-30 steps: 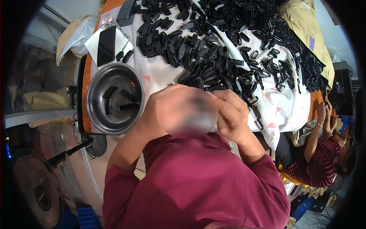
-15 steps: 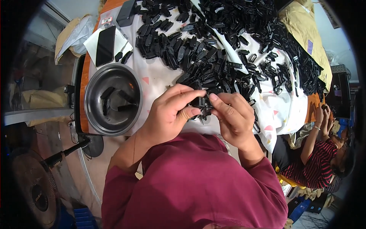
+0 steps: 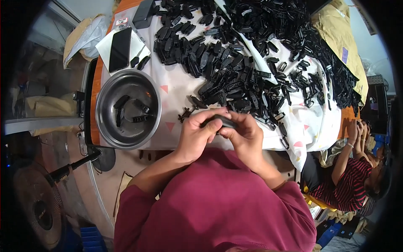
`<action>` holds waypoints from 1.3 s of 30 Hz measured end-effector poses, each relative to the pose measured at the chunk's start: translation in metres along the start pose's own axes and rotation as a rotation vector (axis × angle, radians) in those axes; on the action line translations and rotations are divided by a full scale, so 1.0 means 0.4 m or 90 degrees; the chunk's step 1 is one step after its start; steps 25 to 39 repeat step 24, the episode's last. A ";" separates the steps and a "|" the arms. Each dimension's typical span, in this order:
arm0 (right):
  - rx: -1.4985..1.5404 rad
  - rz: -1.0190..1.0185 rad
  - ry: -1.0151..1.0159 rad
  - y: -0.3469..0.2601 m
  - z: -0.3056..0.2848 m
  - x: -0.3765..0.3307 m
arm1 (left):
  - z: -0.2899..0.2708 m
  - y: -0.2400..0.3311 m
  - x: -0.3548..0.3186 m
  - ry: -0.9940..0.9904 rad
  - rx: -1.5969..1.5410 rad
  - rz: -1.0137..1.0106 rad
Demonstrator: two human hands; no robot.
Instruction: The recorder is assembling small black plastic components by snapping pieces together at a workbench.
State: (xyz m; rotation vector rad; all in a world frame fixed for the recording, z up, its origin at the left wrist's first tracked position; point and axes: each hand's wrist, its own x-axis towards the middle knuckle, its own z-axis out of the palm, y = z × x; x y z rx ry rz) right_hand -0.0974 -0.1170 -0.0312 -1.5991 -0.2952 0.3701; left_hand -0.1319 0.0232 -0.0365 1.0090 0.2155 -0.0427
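Observation:
Just beyond the table's near edge, my left hand (image 3: 196, 133) and my right hand (image 3: 244, 133) pinch one black, elongated plastic piece (image 3: 226, 122) between thumbs and fingers. Its long smooth side shows between the fingertips; both ends are partly covered. A large heap of similar black plastic parts (image 3: 231, 71) lies beyond my hands, some with openings through them. Close by my left fingers are several small dark pieces (image 3: 184, 114) on the cloth. To the left stands a steel bowl (image 3: 110, 131) with several black parts (image 3: 121, 102) inside.
A dark phone (image 3: 120, 49) lies on a white sheet (image 3: 104, 47) behind the bowl, near a dark box (image 3: 144, 14). White patterned cloth (image 3: 176, 90) covers the table. At far right another person (image 3: 346, 180) works, beside a brown paper bag (image 3: 342, 29). A fan (image 3: 40, 206) stands lower left.
Both hands have drawn closer together and a little toward me. The black piece now shows its long smooth side. Parts in the bowl look shifted, and the whole view has moved slightly.

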 end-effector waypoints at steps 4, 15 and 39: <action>0.001 0.033 -0.131 0.029 -0.006 0.031 | -0.051 0.000 -0.004 0.037 0.042 0.041; -0.775 -0.412 -0.006 0.059 0.110 0.165 | -0.084 0.080 0.219 0.129 0.999 0.100; -0.532 -0.429 0.183 -0.012 -0.043 0.156 | -0.035 0.104 0.185 0.185 0.766 0.057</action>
